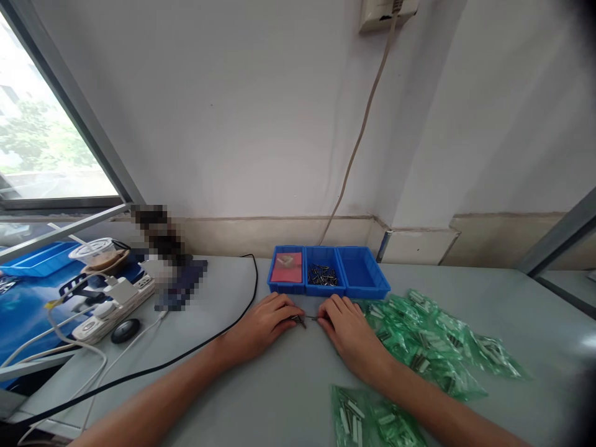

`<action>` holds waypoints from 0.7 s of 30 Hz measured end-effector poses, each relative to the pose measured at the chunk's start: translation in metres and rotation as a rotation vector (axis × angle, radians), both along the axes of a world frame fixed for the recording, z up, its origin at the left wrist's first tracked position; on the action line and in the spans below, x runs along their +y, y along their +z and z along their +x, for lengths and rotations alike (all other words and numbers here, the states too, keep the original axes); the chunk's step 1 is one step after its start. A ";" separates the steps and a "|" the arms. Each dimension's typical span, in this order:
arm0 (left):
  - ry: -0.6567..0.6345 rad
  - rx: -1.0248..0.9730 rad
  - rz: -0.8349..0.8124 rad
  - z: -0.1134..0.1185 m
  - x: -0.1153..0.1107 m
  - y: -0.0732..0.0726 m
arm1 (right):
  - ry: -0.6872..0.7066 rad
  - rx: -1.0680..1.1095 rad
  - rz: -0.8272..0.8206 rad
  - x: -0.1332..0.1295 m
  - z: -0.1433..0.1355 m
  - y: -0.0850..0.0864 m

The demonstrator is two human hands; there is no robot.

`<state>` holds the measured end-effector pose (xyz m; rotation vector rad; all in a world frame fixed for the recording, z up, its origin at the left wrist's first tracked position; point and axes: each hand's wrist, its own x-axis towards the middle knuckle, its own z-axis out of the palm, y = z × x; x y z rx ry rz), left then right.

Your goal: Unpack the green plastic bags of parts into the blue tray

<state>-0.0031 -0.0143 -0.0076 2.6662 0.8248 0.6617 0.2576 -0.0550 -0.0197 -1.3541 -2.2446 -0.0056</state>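
Observation:
My left hand (270, 320) is closed at the fingertips on small dark metal pins (300, 321), whose ends stick out past the thumb. Just to the right, my right hand (347, 326) pinches a thin metal pin (313, 318) pointing toward the left hand. The exact kind of these parts is too small to make out. Both hands are low over the grey table, a short gap between them. Behind them stands a blue compartment tray (344, 289); its middle section holds a heap of small metal parts (322, 275), and a red card (287, 267) lies in the left one.
Green plastic bags (433, 338) of white and metal pieces lie right of my right hand. More bags (367, 419) lie beneath my right forearm. A black cable (186, 355) crosses the table at left, near a mouse (125, 331) and a power strip (114, 310). A wall stands behind.

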 end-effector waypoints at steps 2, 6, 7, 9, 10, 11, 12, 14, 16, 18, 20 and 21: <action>-0.006 0.011 0.011 0.000 -0.001 0.001 | -0.002 -0.013 0.020 0.000 0.000 -0.001; 0.006 0.016 0.007 0.001 -0.002 0.003 | 0.015 -0.031 0.008 0.001 0.002 -0.001; 0.008 0.015 0.001 0.001 -0.002 0.003 | 0.019 -0.030 -0.002 0.001 0.002 0.000; 0.012 0.010 -0.007 0.000 -0.001 0.003 | 0.021 -0.008 -0.023 0.001 0.001 0.001; 0.013 0.006 -0.010 0.000 -0.001 0.003 | 0.019 0.019 -0.034 0.001 0.001 0.002; 0.014 0.003 -0.013 0.000 -0.001 0.003 | 0.018 0.059 -0.046 0.000 0.001 0.003; 0.013 0.001 -0.014 0.000 0.000 0.003 | 0.021 0.109 -0.063 0.000 0.001 0.004; 0.010 0.003 -0.023 0.000 0.000 0.004 | 0.030 0.243 -0.102 -0.001 0.002 0.007; 0.010 0.007 -0.030 0.000 0.000 0.004 | 0.028 0.411 -0.141 -0.002 0.004 0.010; 0.017 0.006 -0.032 0.001 -0.001 0.005 | 0.001 0.571 -0.158 -0.002 0.007 0.011; 0.020 0.006 -0.035 0.001 -0.002 0.006 | -0.025 0.672 -0.142 -0.002 0.009 0.011; 0.018 0.009 -0.037 0.001 -0.002 0.006 | -0.030 0.694 -0.130 -0.003 0.010 0.011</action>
